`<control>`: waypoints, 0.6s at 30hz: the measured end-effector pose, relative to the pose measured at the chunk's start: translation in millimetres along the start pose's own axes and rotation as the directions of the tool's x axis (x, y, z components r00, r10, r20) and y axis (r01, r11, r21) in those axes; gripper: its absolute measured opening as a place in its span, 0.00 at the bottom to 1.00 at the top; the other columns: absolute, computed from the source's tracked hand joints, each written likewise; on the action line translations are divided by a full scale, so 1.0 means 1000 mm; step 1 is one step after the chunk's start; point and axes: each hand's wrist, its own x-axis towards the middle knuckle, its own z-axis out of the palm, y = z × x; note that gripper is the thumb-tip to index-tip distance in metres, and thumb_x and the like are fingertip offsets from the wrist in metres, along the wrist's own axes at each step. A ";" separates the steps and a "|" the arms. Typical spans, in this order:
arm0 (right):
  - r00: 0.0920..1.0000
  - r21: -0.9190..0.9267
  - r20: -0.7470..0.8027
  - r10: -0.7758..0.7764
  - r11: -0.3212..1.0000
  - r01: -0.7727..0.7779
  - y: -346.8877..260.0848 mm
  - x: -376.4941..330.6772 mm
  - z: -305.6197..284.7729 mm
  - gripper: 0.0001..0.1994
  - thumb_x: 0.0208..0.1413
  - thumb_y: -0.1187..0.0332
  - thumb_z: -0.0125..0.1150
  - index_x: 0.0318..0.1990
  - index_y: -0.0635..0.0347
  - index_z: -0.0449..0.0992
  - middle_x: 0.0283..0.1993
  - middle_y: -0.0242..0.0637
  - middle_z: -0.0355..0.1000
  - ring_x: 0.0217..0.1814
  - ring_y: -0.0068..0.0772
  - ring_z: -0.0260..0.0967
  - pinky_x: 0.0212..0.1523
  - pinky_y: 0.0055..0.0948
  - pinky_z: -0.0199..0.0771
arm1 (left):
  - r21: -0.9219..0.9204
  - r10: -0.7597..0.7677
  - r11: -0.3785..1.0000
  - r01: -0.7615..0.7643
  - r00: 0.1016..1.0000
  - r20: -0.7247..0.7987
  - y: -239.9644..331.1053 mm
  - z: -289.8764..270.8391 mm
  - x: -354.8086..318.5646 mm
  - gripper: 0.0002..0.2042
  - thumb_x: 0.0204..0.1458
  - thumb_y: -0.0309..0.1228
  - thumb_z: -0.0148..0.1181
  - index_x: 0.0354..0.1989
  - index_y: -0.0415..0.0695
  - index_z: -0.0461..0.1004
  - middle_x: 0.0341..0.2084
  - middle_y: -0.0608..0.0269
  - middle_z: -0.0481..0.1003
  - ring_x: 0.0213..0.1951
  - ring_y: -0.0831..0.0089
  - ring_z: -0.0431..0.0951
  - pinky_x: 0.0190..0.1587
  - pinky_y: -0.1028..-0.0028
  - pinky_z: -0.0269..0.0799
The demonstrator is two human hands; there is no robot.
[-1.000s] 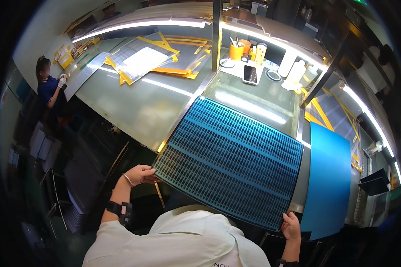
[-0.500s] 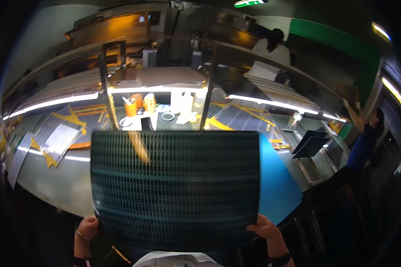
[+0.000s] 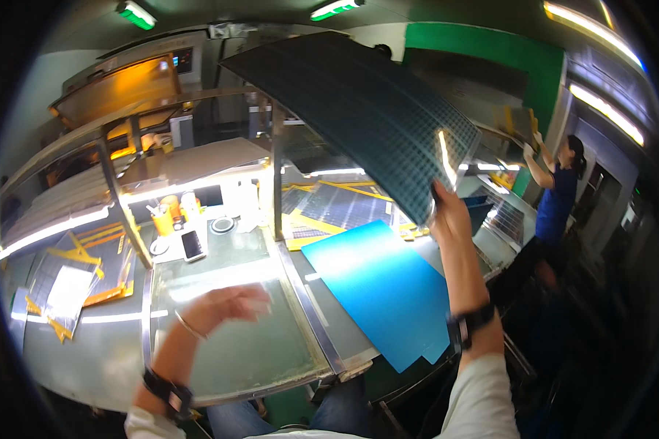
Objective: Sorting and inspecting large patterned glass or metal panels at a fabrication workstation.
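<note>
My right hand [image 3: 450, 214] grips a large dark green sheet [image 3: 355, 110] by its near right corner. The sheet is raised and tilted in front of the shelf, its fine grid pattern showing at the right end. My left hand [image 3: 223, 306] is off the sheet, fingers stretched out and slightly smeared, above a glass-topped worktable [image 3: 234, 358]. Bright blue sheets [image 3: 384, 293] lie on the table right of the glass, below the raised sheet.
Yellow-edged film sheets [image 3: 351, 208] lie behind the blue ones, with more [image 3: 70, 289] at the left. A phone [image 3: 193, 246], a tape roll [image 3: 223, 224] and an orange cup [image 3: 162, 220] stand at the back. A metal shelf post [image 3: 277, 175] rises mid-table. A person in blue [image 3: 556, 190] works at far right.
The dark green sheet has gone from both hands in front of me to my right hand alone, up and to the right. My left hand has let go. The view has turned right.
</note>
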 end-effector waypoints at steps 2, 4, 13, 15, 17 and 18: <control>0.991 -0.082 -0.050 -0.125 0.989 0.121 0.010 0.070 0.014 0.20 0.52 0.81 0.49 0.54 0.67 0.59 0.53 0.46 0.62 0.56 0.43 0.61 0.57 0.42 0.63 | 0.137 -0.178 0.974 0.181 0.984 -0.030 -0.060 0.018 -0.001 0.22 0.56 0.39 0.50 0.52 0.34 0.65 0.47 0.52 0.71 0.49 0.63 0.72 0.47 0.70 0.70; 0.961 -0.162 -0.270 -0.056 0.987 0.012 0.018 0.117 0.021 0.14 0.53 0.80 0.49 0.48 0.65 0.63 0.45 0.47 0.66 0.47 0.45 0.67 0.52 0.42 0.69 | 0.101 -0.321 0.943 0.316 0.946 0.036 -0.109 0.036 0.005 0.22 0.56 0.40 0.50 0.52 0.34 0.66 0.47 0.52 0.71 0.49 0.63 0.72 0.48 0.70 0.69; 0.913 -0.899 -0.274 0.301 0.257 -0.354 -0.021 0.021 -0.125 0.15 0.55 0.58 0.53 0.39 0.61 0.75 0.32 0.40 0.76 0.29 0.27 0.74 0.30 0.24 0.76 | -0.365 -0.750 0.529 0.766 0.623 0.222 -0.269 0.137 0.087 0.35 0.53 0.49 0.50 0.62 0.38 0.49 0.58 0.49 0.57 0.57 0.53 0.62 0.57 0.58 0.59; 0.829 -0.819 -0.552 0.083 0.134 -0.559 -0.038 -0.055 -0.175 0.13 0.54 0.59 0.55 0.33 0.61 0.75 0.26 0.37 0.75 0.19 0.22 0.70 0.21 0.20 0.71 | -0.433 -0.662 0.610 0.664 0.727 0.183 -0.298 0.165 0.120 0.38 0.50 0.53 0.51 0.61 0.38 0.48 0.59 0.50 0.55 0.57 0.54 0.61 0.57 0.56 0.58; 0.757 -0.765 -0.643 -0.117 0.076 -0.639 -0.053 -0.127 -0.209 0.15 0.54 0.59 0.53 0.29 0.63 0.74 0.22 0.36 0.73 0.18 0.21 0.68 0.19 0.20 0.68 | -0.461 -0.652 0.618 0.637 0.743 0.152 -0.314 0.185 0.149 0.35 0.50 0.53 0.52 0.56 0.38 0.54 0.48 0.51 0.67 0.49 0.54 0.69 0.51 0.57 0.66; 0.753 -0.771 -0.634 -0.176 0.073 -0.633 -0.061 -0.161 -0.218 0.16 0.55 0.58 0.52 0.29 0.64 0.74 0.22 0.37 0.73 0.17 0.22 0.68 0.19 0.21 0.68 | -0.478 -0.633 0.621 0.621 0.757 0.161 -0.316 0.191 0.162 0.32 0.50 0.53 0.52 0.54 0.37 0.57 0.43 0.51 0.70 0.46 0.54 0.72 0.49 0.58 0.68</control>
